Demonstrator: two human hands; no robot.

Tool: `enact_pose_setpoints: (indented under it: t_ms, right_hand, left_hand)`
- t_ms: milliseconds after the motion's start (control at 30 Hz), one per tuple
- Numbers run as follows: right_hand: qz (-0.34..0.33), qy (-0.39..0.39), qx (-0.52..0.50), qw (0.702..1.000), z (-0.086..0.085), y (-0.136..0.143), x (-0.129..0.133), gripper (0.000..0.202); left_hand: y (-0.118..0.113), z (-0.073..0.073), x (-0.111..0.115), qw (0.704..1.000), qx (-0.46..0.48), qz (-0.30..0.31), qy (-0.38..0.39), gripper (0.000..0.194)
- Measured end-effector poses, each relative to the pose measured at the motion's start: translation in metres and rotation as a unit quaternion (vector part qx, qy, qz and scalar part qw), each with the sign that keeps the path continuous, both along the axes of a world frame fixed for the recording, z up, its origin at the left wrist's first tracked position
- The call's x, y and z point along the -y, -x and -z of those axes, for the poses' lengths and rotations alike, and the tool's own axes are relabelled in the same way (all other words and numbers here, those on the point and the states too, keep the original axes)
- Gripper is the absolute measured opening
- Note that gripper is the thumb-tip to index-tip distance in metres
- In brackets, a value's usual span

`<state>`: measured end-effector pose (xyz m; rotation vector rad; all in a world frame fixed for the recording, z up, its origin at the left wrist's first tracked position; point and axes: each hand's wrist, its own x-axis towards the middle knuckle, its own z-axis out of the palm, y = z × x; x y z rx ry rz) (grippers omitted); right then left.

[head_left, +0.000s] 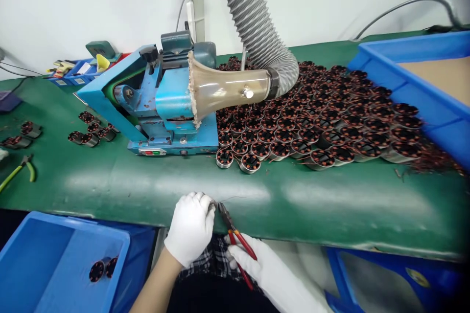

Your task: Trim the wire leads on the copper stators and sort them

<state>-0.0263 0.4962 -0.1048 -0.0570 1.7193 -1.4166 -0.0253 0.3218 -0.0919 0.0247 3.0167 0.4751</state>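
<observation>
My left hand [191, 229], in a white glove, is closed around what looks like a wound motor stator [212, 206]; only a small dark rim shows past the fingers. A thin wire [235, 198] stretches out to the right from there. My right hand [246, 257], also gloved, grips red-handled cutting pliers [235, 234]. Their dark jaws lie close beside the stator's rim, and whether they touch it I cannot tell. Both hands are at the front edge of the green-covered bench [110, 181].
A blue belt machine [172, 102] with a ribbed hose [253, 14] stands ahead. Many stators [282, 136] crowd the bench to its right, beside a blue tray [440, 107]. Green-handled pliers [18, 172] lie left. A blue bin [47, 254] below holds two stators [97, 270].
</observation>
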Motion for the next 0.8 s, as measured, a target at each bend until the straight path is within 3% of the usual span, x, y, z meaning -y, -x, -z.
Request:
enact_pose_setpoints:
  t_ms: [133,433,600,800]
  right_hand:
    - [-0.045,-0.029,-0.053,0.997,-0.003,0.004,0.0,0.028]
    - [-0.069,-0.076,-0.084,0.991,-0.002,0.004,0.003,0.027]
    - [-0.036,-0.03,-0.009,0.999,0.003,-0.001,0.013,0.028]
    - [0.056,0.034,0.064,0.996,0.016,-0.01,0.021,0.036]
  left_hand:
    - [0.0,0.004,0.002,1.0,-0.009,0.015,0.025,0.015]
    - [0.002,0.006,0.007,0.998,-0.02,0.048,0.022,0.015]
    - [0.003,0.005,0.009,0.998,-0.021,0.051,0.027,0.014]
    - [0.003,0.004,0.009,0.997,-0.02,0.065,0.032,0.015]
